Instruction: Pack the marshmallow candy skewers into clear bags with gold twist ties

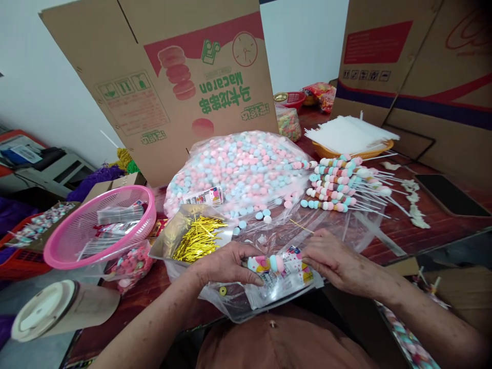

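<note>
My left hand (230, 262) closes its fingers and thumb on one end of a marshmallow skewer (277, 263) in a printed clear wrapper. At the wrapper's other end, my right hand (336, 261) is closed, with a thin gold twist tie (302, 225) sticking up from its fingers. Whether the right fingers also grip the wrapper is hard to make out. Beneath both hands lie flat printed wrappers (271, 293) on clear plastic. Beside my left hand, a box of gold twist ties (200, 238) stands tilted.
A big clear bag of pastel candies (246, 164) spreads behind my hands. Loaded skewers (332, 184) lie right of it, before a basket of white sticks (351, 136). At left are a pink basket (57, 251) and a lidded cup (88, 303). A phone (451, 195) lies far right; cartons (172, 113) stand behind.
</note>
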`<state>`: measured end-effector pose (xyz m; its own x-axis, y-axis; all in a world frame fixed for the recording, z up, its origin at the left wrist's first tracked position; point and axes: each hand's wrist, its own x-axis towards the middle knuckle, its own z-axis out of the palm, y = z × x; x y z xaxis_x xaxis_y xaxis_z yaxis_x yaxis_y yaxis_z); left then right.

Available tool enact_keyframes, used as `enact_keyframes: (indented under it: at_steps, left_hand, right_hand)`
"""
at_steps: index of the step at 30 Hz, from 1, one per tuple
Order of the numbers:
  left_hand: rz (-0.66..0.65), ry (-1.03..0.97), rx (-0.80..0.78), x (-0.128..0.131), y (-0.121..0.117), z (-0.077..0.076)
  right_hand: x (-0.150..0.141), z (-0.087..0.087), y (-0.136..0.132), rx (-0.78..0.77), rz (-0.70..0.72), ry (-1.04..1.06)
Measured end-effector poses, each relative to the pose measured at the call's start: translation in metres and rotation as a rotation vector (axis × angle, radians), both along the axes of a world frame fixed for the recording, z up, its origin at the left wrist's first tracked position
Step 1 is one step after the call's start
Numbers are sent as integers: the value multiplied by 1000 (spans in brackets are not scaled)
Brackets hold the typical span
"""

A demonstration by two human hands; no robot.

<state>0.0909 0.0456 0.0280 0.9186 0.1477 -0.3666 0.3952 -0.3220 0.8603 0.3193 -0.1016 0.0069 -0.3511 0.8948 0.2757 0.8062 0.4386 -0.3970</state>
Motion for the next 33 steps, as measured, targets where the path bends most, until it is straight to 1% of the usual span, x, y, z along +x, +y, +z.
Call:
enact_keyframes:
  at_steps: [2,4,8,11,13,15,18,19,21,23,25,27,28,29,31,33]
  left_hand:
    - [-13,-32,147,5,-3,3]
    - [-28,-22,278,12,-6,4]
    - [-32,35,422,28,-13,-2]
    - [-36,115,554,36,-17,-7]
    - [-50,164,656,36,-17,-7]
    - [-60,205,712,32,-13,-3]
    - [-101,228,729,24,-6,2]
    - [-106,225,766,22,-4,2]
    - [-66,194,937,19,-3,-1]
    - [22,130,1143,16,-3,-7]
    - [111,56,1259,13,-4,-14]
    - [175,16,1277,9,-4,-20]
    - [182,9,1267,8,-5,-22]
    - [160,4,1248,7,-5,-23]
    - [67,6,1187,8,-5,-22]
    - [-9,56,1109,11,-5,-19]
  right_hand:
    - [0,1,1,11,-24,-26]
    - [-2,0,4,39,-38,-48]
    - [-14,-5,12,106,-49,-84]
    - [-24,-12,16,75,-56,-102]
    - [-26,-17,17,33,-84,-107]
    - [-23,-20,16,5,-110,-98]
    - [-17,-21,13,-28,-67,-82]
    - [-16,-20,12,-45,-42,-80]
    - [-16,-18,9,-76,-32,-60]
    - [-17,-16,5,-93,-77,-23]
    - [-19,-16,2,-95,-128,10]
    - [-18,-17,0,-90,-147,20]
    - [-18,-17,0,-83,-146,21]
    - [-17,-17,0,-73,-142,18]
    - [-15,-15,3,-41,-122,7]
    - [-14,-12,6,-1,-87,-11]
